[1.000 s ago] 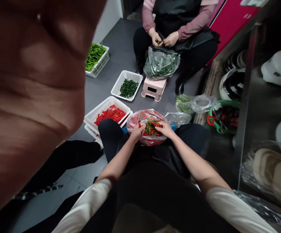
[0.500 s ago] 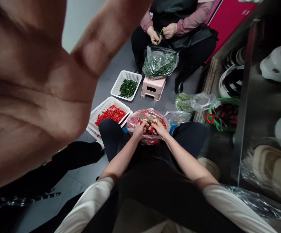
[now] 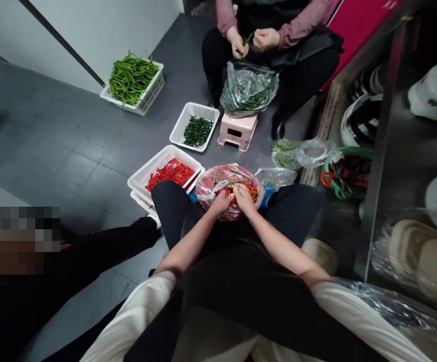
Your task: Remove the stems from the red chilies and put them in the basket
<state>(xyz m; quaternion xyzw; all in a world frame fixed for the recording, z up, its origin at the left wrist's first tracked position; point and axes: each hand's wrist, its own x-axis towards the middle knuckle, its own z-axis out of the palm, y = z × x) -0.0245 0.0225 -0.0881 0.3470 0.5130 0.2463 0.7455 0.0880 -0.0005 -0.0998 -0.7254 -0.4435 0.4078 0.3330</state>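
A clear plastic bag (image 3: 207, 182) full of red chili peppers (image 3: 254, 192) with green stems rests between my knees. Over its opening my two hands are close together. My left hand (image 3: 221, 203) is closed on red chili peppers, some of which show at its fingers. Beside it on the right, my right hand (image 3: 243, 197) pinches at the same small bunch; its fingertips partly hide what they hold. To the left of my knee, loose red chilies (image 3: 173, 173) lie in a white perforated basket (image 3: 140, 177), stacked on another.
Opposite, a co-worker's hands (image 3: 254, 42) hold a green pepper above a bag of green peppers (image 3: 249, 90) on a pink stool (image 3: 237, 131). White baskets hold dark green peppers (image 3: 198, 131) and long green vegetables (image 3: 131, 78). Another person's black sleeve (image 3: 123, 239) is at left; a shelf (image 3: 376, 166) stands right.
The large palm that covered the left side close to the camera has gone, uncovering the floor and the basket of long green vegetables. My hands have drawn closer together over the bag.
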